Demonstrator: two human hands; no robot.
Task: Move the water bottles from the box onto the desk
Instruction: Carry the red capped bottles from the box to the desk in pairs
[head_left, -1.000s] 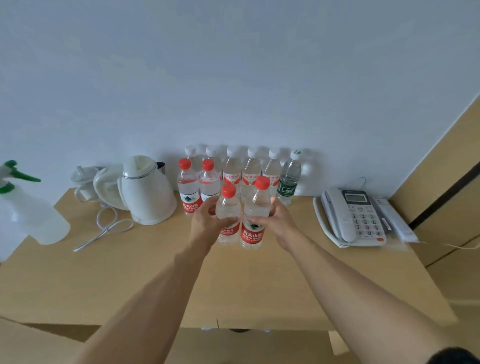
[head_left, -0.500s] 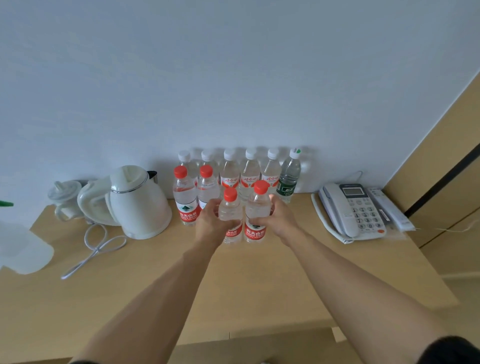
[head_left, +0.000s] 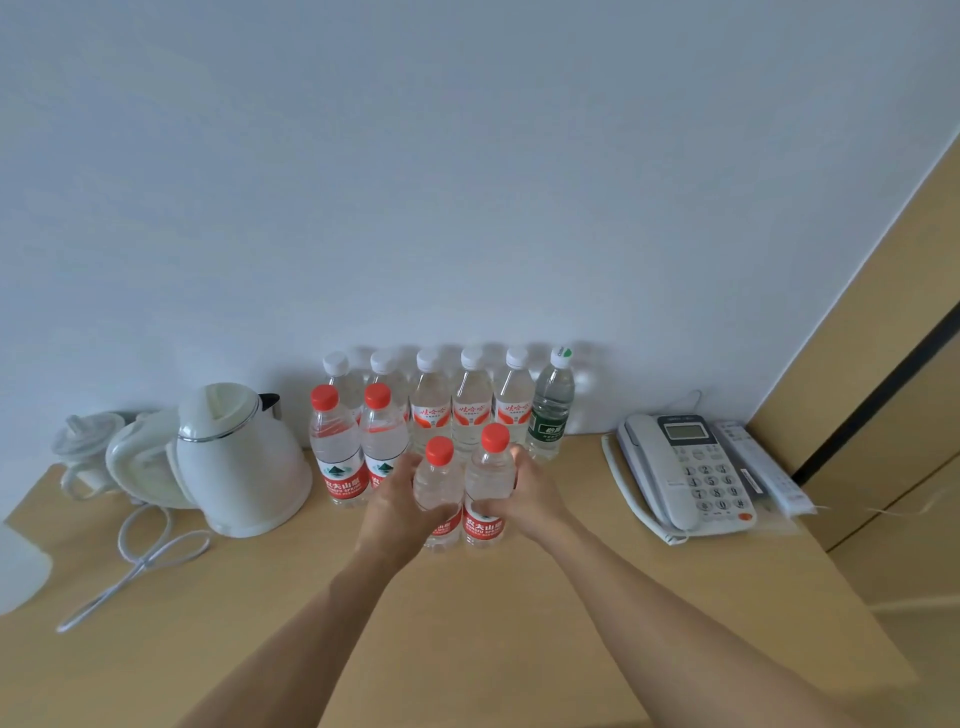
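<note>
Each hand's grip is clamped on a bottle: left hand (head_left: 397, 506), right hand (head_left: 530, 493), side by side at twelve o'clock, upright to extend the table (head_left: 467, 623) rows.

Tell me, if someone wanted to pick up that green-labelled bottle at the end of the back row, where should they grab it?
Probably round the clear upper body of the green-labelled bottle, just above the label, coming from its right. It stands upright, a white-capped bottle crowds its left, the wall is close behind, and the right hand with its red-capped bottle sits in front.
</note>
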